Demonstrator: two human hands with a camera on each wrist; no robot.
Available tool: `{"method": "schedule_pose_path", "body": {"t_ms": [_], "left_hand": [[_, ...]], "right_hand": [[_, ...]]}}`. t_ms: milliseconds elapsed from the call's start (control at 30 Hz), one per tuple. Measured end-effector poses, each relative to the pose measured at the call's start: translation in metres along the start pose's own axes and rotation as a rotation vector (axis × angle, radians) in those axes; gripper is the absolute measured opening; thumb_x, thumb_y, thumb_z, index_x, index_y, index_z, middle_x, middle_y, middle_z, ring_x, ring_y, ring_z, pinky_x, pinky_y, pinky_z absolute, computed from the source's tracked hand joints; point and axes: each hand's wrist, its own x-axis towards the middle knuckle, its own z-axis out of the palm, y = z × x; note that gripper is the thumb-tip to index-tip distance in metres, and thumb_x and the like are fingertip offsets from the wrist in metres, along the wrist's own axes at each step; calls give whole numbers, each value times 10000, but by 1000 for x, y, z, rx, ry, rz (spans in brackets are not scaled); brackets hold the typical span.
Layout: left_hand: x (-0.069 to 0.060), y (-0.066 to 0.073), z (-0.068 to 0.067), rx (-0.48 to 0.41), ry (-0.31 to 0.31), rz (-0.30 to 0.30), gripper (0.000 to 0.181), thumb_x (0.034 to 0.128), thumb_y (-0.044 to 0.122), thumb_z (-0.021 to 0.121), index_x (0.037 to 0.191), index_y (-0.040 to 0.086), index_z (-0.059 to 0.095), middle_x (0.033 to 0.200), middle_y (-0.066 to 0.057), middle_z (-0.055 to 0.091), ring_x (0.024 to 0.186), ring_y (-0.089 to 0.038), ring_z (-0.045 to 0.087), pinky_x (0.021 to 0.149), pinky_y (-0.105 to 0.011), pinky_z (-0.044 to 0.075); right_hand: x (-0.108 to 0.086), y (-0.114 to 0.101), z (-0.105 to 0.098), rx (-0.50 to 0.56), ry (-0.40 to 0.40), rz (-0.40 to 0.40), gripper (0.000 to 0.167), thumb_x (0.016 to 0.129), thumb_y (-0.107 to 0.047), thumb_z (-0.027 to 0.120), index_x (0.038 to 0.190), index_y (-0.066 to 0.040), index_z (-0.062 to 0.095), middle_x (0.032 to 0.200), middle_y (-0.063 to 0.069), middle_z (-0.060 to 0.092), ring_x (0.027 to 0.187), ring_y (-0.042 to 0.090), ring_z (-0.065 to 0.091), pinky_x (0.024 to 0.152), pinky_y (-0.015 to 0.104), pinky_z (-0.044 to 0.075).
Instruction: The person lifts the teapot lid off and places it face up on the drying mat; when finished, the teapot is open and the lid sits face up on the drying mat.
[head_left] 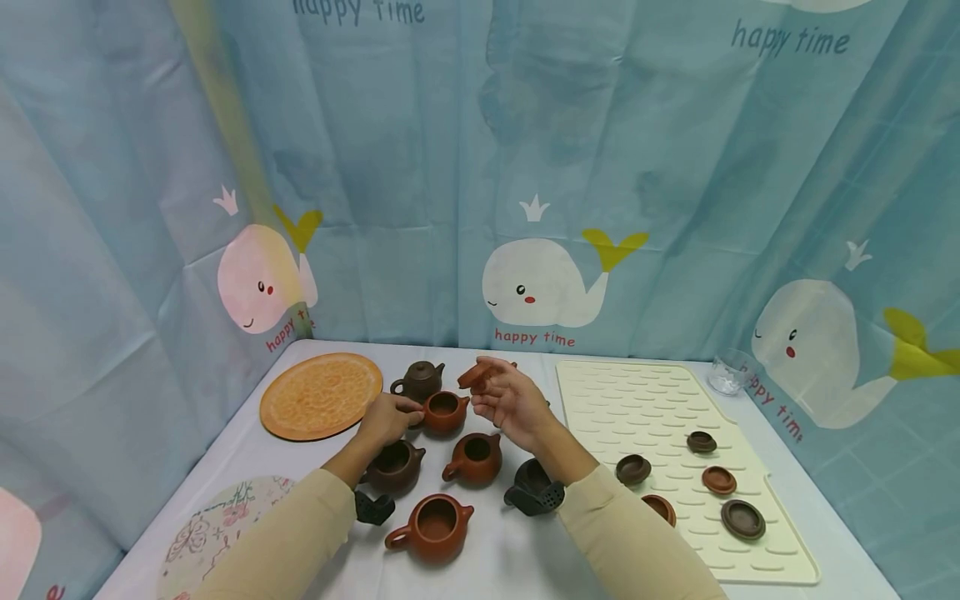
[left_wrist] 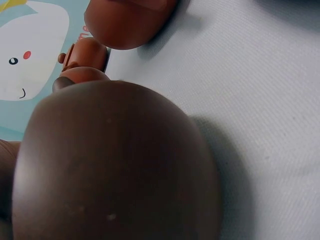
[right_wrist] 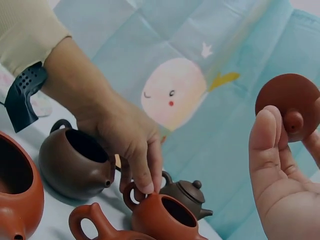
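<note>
My left hand (head_left: 385, 422) pinches the handle of a small reddish-brown clay teapot (head_left: 444, 417), which stands lidless on the white table. In the right wrist view, its fingertips meet at that handle. My right hand (head_left: 513, 406) holds a round reddish clay lid (right_wrist: 275, 95) above and right of this teapot, tilted, its knob toward the right wrist camera. Just behind stands a dark brown teapot (head_left: 422, 380) with its lid on. A lidless brown teapot (left_wrist: 115, 165) fills much of the left wrist view, hiding most of the left hand.
Nearer me stand lidless red teapots (head_left: 480, 460) (head_left: 437, 533). On the right, several lids, including a dark one (head_left: 742, 520), lie on a cream mat (head_left: 622, 400). A clear cup (head_left: 729, 373) is behind it. Left are an orange round mat (head_left: 322, 396) and a floral mat (head_left: 217, 525).
</note>
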Motion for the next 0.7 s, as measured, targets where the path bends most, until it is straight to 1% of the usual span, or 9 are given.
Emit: {"method": "schedule_pose_path", "body": {"t_ms": [100, 200, 267, 333, 467, 600, 700], "left_hand": [[0, 0, 0, -9, -2, 1, 141, 864, 171, 732, 975, 91, 767, 1007, -71, 676, 847, -213, 581, 720, -393, 484], [-1, 0, 0, -15, -3, 6, 142, 867, 167, 730, 977, 86, 766, 1001, -70, 677, 838, -209, 582, 715, -392, 484], [-1, 0, -1, -15, -2, 6, 142, 865, 167, 731, 976, 86, 766, 993, -67, 679, 833, -208, 584, 715, -392, 485], [-2, 1, -1, -15, 0, 2, 141, 862, 167, 735, 974, 87, 768, 982, -64, 680, 832, -209, 583, 720, -391, 483], [-2, 1, -1, -13, 4, -6, 139, 859, 163, 739, 972, 87, 769, 977, -64, 681, 840, -211, 586, 731, -396, 484], [-2, 1, 0, -8, 6, -11, 142, 863, 166, 736, 981, 93, 768, 996, -67, 678, 858, -215, 586, 747, -404, 483], [-2, 2, 0, -4, 6, -12, 140, 863, 164, 735, 980, 95, 768, 999, -69, 676, 860, -219, 583, 748, -404, 482]], "right_hand": [[-1, 0, 0, 33, 0, 0, 417, 949, -153, 492, 1351, -77, 410, 1003, 112, 593, 749, 188, 578, 724, 294, 518], [-3, 0, 0, 16, -3, -6, 372, 953, -201, 578, 1276, -85, 435, 1005, 97, 624, 750, 183, 585, 710, 293, 515], [-4, -1, 0, -5, -11, -7, 365, 946, -185, 619, 1251, -75, 452, 1010, 99, 640, 766, 188, 595, 710, 293, 516], [-5, -1, 0, -25, -25, -9, 373, 940, -154, 638, 1260, -54, 474, 1024, 109, 644, 803, 198, 606, 729, 295, 519], [-7, -5, 1, -67, -39, -25, 413, 932, -103, 649, 1298, 9, 493, 1092, 132, 631, 936, 220, 629, 810, 316, 515], [-13, -14, 1, -95, -19, -33, 462, 906, -33, 663, 1322, 45, 480, 1173, 157, 577, 1058, 256, 612, 890, 371, 480], [-18, -22, 2, -113, -3, -22, 534, 867, 45, 669, 1355, 31, 452, 1236, 190, 504, 1095, 296, 590, 919, 396, 454]]}}
